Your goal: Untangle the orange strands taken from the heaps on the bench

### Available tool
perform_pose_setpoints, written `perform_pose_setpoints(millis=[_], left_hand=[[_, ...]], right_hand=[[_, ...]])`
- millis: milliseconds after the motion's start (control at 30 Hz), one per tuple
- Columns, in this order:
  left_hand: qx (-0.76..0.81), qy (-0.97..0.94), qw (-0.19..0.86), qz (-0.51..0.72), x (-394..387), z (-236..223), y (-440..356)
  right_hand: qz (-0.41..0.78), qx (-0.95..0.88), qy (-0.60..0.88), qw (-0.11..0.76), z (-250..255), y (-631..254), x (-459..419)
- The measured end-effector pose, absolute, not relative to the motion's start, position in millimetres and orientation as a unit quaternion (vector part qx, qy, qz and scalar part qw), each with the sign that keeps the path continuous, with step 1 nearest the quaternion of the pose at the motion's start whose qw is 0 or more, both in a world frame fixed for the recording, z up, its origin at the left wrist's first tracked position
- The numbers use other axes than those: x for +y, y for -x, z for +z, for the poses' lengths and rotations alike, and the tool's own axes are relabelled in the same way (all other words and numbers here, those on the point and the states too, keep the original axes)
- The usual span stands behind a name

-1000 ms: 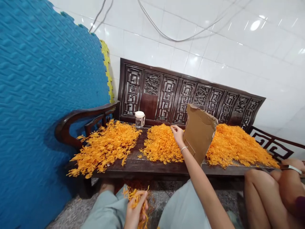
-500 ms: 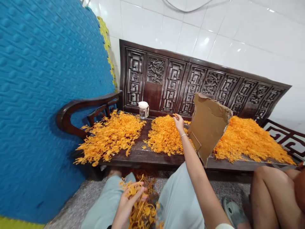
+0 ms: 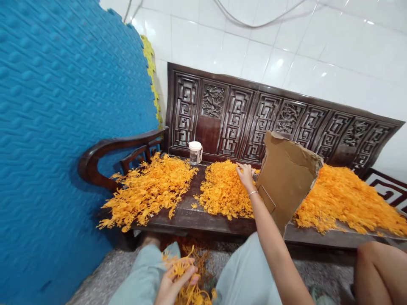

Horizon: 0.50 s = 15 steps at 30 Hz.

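My left hand point(image 3: 178, 279), low between my knees, is closed on a bunch of thin, branching orange plastic pieces point(image 3: 180, 267). More orange strands show below it. My right hand point(image 3: 246, 174) is reached out over the far right part of the middle pile of small orange pieces point(image 3: 224, 190). Its fingers are spread, and I see nothing held in them. A looser pile of branching orange pieces point(image 3: 152, 188) lies to the left on the dark wooden bench point(image 3: 203, 220). Just right of my right forearm, a brown cardboard sheet point(image 3: 286, 173) stands upright.
A clear cup with a white lid point(image 3: 195, 153) stands against the carved backrest. Beyond the cardboard is a large orange pile point(image 3: 349, 199). A blue foam mat point(image 3: 63, 127) rises along the left. Another person's knee point(image 3: 378, 271) is at the lower right.
My right hand has gone from a pinch on a small orange piece to spread fingers over the middle pile. The left hand keeps its bunch. The view has shifted slightly.
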<state>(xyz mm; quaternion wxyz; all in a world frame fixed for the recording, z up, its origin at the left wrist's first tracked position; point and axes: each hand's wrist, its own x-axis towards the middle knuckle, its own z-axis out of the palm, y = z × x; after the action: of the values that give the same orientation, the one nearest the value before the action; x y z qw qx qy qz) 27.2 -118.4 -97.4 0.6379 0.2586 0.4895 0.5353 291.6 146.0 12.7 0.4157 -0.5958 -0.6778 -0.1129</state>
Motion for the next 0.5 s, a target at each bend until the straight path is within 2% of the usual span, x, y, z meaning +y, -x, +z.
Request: perform_pose_setpoints(millis=[200,367,500], left_hand=[[0.469,-0.266,0.645,0.541,-112,-102,-32],[0.483,-0.294,0.619,0.545,-104,-86,-29],[0.451,-0.356,0.585,0.572,-99,-65,-33]], right_hand=[[-0.18,-0.678,0.514,0.493,28,-282,124],[-0.214,-0.824,0.358,0.383,44,-259,87],[-0.155,-0.852,0.318,0.385,33,-233,57]])
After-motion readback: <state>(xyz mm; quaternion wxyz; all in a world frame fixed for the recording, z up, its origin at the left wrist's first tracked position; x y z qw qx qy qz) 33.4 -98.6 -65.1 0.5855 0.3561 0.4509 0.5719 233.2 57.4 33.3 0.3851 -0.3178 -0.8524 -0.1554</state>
